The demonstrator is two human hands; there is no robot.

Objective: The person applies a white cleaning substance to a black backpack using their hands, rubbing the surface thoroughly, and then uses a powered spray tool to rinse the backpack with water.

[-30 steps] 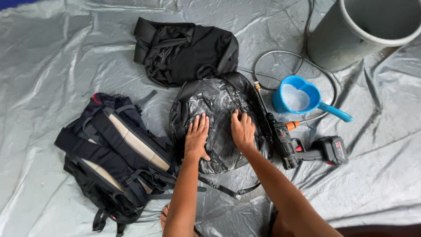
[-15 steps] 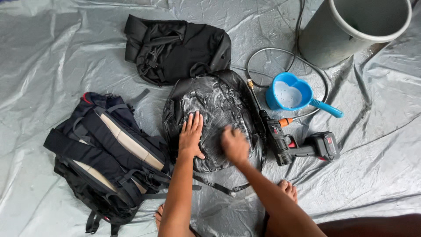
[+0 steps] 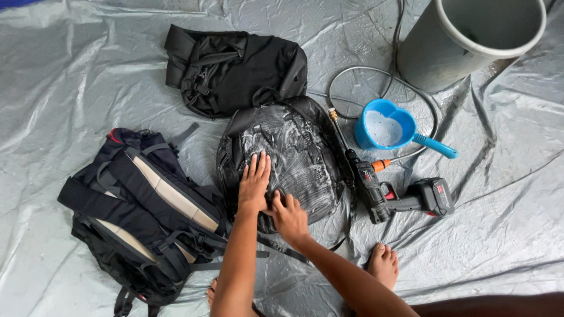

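At the left of the grey plastic tarp (image 3: 70,76) lies a dark navy backpack with tan padded back panels and black straps (image 3: 141,217), face down and well clear of both hands. Just right of it, in the middle of the tarp, sits a black backpack smeared with white soap foam (image 3: 291,155), its wet front turned up. The left hand (image 3: 255,181) lies flat on the lower left part of this soapy bag, fingers spread and released, gripping nothing. The right hand (image 3: 288,216) rests just beside and below it on the bag's lower edge, fingers bent loosely against the fabric, not closed around anything; the two hands nearly touch. Beyond the soapy bag, towards the top, lies a plain black fabric backpack (image 3: 235,67), dry and crumpled. To the right of the soapy bag a black cordless spray gun with a red battery pack (image 3: 393,196) lies on the tarp, next a blue heart-shaped plastic scoop (image 3: 388,126) ringed by a thin grey hose (image 3: 358,73), and at far right a large grey plastic bucket (image 3: 470,41).
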